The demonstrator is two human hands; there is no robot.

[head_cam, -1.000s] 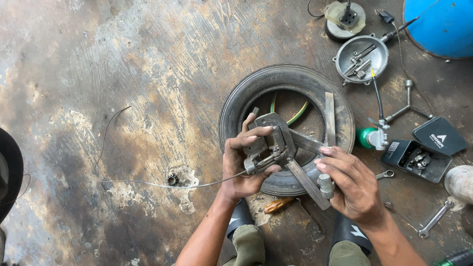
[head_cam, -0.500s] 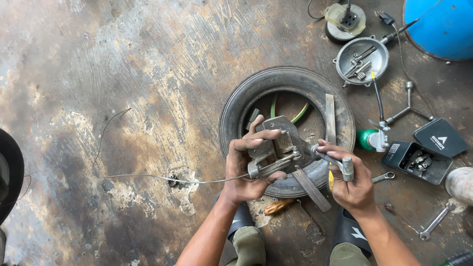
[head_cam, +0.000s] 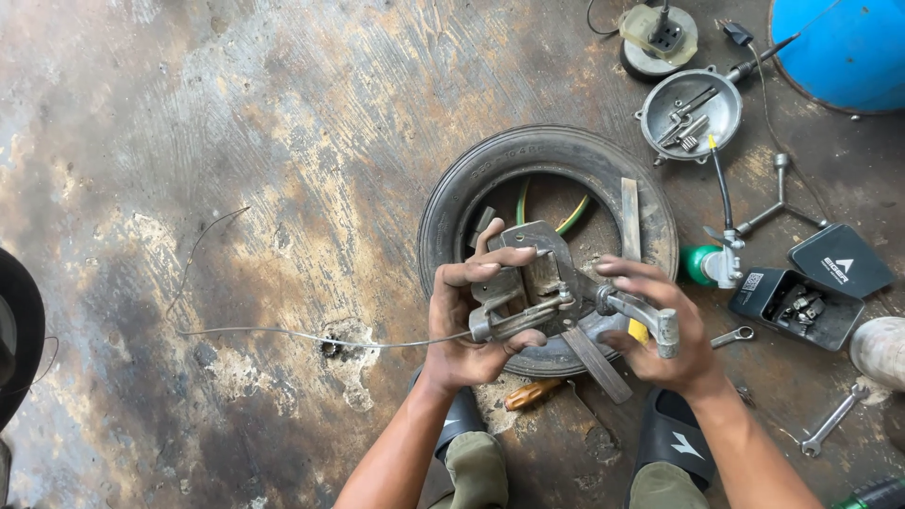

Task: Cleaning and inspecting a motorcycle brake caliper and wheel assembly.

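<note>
My left hand (head_cam: pixel 471 320) grips a grey metal brake assembly (head_cam: pixel 537 283) with a lever arm, held over a small black tyre (head_cam: pixel 443 217) that lies flat on the floor. A thin steel cable (head_cam: pixel 283 335) runs from the assembly out to the left across the concrete. My right hand (head_cam: pixel 665 339) holds the other side of the assembly, fingers wrapped round a short metal tool with a cylindrical end (head_cam: pixel 650 316). A flat metal bar (head_cam: pixel 630 219) rests across the tyre's rim. Green and yellow wire shows inside the tyre.
A round metal cover (head_cam: pixel 690 113) with small parts sits at the upper right, a blue drum (head_cam: pixel 844 47) beyond it. A cross wrench (head_cam: pixel 778 203), an open black tool case (head_cam: pixel 787 306), spanners (head_cam: pixel 830 419) and a green can (head_cam: pixel 698 264) lie at right. An orange-handled screwdriver (head_cam: pixel 533 393) lies by my feet.
Both hands have turned the brake assembly, and the lever now points toward my left hand. The right hand moved from the lower edge up to its right side. The cable shifted slightly.
</note>
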